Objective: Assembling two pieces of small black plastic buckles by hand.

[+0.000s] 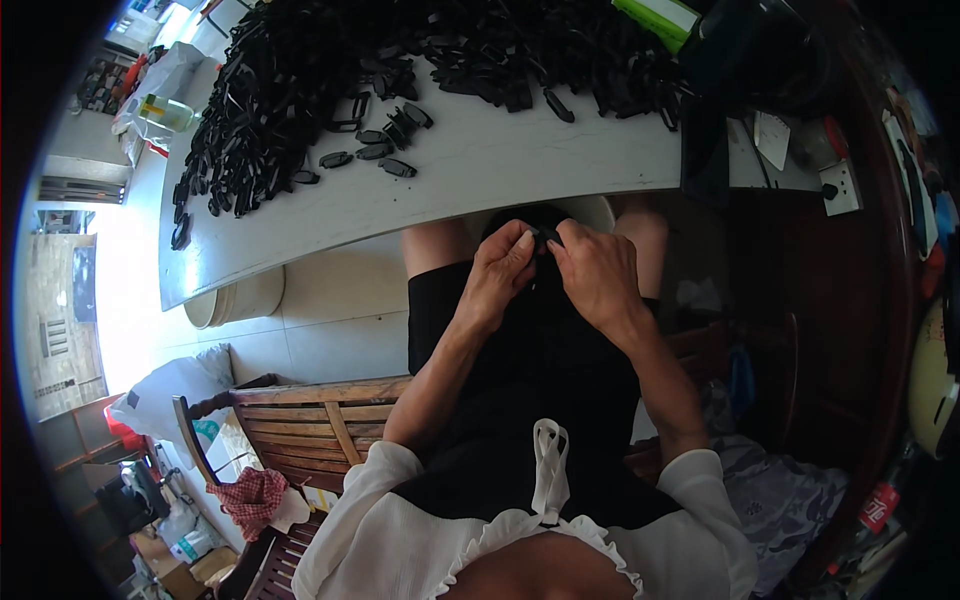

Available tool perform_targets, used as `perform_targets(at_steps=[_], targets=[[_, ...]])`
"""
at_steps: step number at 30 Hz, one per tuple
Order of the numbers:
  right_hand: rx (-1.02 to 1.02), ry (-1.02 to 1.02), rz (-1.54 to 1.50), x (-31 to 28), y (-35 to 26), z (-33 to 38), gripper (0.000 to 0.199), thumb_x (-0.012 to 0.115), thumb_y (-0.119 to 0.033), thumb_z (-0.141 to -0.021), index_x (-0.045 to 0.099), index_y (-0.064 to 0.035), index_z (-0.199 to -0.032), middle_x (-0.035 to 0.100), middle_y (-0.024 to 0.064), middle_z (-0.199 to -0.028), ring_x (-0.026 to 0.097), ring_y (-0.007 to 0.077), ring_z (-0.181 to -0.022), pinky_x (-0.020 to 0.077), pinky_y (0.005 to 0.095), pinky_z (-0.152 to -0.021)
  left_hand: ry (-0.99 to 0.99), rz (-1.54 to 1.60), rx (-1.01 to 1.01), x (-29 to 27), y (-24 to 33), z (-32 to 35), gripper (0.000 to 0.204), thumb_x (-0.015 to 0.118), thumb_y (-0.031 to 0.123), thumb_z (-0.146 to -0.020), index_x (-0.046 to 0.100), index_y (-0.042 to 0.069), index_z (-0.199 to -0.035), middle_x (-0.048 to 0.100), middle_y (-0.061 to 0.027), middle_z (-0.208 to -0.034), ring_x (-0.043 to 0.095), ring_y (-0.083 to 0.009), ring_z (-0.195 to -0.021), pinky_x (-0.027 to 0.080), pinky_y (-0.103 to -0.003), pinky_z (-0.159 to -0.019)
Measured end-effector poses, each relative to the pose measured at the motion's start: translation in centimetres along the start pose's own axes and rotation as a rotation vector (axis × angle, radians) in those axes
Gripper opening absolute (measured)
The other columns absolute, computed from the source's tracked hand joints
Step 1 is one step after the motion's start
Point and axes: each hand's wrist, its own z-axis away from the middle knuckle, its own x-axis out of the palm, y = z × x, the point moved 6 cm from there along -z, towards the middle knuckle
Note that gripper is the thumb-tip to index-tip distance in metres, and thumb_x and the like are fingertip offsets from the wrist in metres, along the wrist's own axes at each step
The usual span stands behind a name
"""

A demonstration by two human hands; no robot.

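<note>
We see white lettering on a red label (879, 507) at the right edge (what it is fixed to is too unclear for us to tell). At the lower left, we make out teal print (206, 432) on a whitish sack (172, 396) and a teal mark on a plastic package (190, 541), both too blurred to read.

Dark piece (543, 238): mostly hidden (shape unclear) | black pile (290, 75): top cropped

Small black piece (543, 238), mostly covered by fingers (527, 240). Was held clear of the worktop (480, 160), just on the near side of its front edge, around mid-length. Full shape and tilt couldn't be told.
</note>
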Motion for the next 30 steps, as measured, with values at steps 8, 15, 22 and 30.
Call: perform_targets(at_steps=[8,15,22,30], targets=[[-0.138,-0.109,0.321,1.0,-1.5,0.6,0.010,0.059,-0.005,-0.078,0.052,-0.0006,-0.072,0.059,0.0134,-0.066,0.062,0.0283,-0.055,0.0505,0.0360,-0.053,0.098,0.061,0.050,0.2,-0.9,-0.6,0.021,0.046,0.026,-0.098,0.052,0.010,-0.085,0.038,0.0079,-0.060,0.027,-0.0015,-0.048,0.018,-0.018,-0.042],[0.132,-0.176,-1.243,1.0,3.7,1.4,0.036,0.067,-0.024,-0.083,0.056,0.0004,-0.108,0.051,-0.0014,-0.076,0.049,0.0087,-0.069,0.0398,0.0227,-0.061,-0.019,0.053,0.367,0.6,2.0,-1.2,0.023,0.056,0.023,-0.091,0.061,0.004,-0.103,0.055,-0.0033,-0.109,0.048,-0.0131,-0.105,0.034,-0.029,-0.095],[0.077,-0.120,-1.244,4.0,4.6,1.4,0.021,0.068,-0.019,-0.083,0.059,-0.0004,-0.080,0.047,-0.0024,-0.071,0.044,0.0082,-0.066,0.0359,0.0235,-0.057,-0.186,0.366,0.098,2.5,1.2,-0.9,0.028,0.058,0.026,-0.091,0.061,0.005,-0.110,0.057,-0.0010,-0.107,0.051,-0.0121,-0.100,0.038,-0.025,-0.090],[0.333,-0.345,0.012,7.3,9.2,1.8,0.046,0.057,-0.045,-0.088,0.057,-0.0009,-0.078,0.057,0.0116,-0.064,0.057,0.0224,-0.060,0.0449,0.0365,-0.058,0.543,-1.241,0.909,-1.7,10.6,-4.4,0.029,0.058,-0.003,-0.072,0.064,0.007,-0.099,0.054,-0.0107,-0.093,0.050,-0.0269,-0.085,0.043,-0.033,-0.074]])
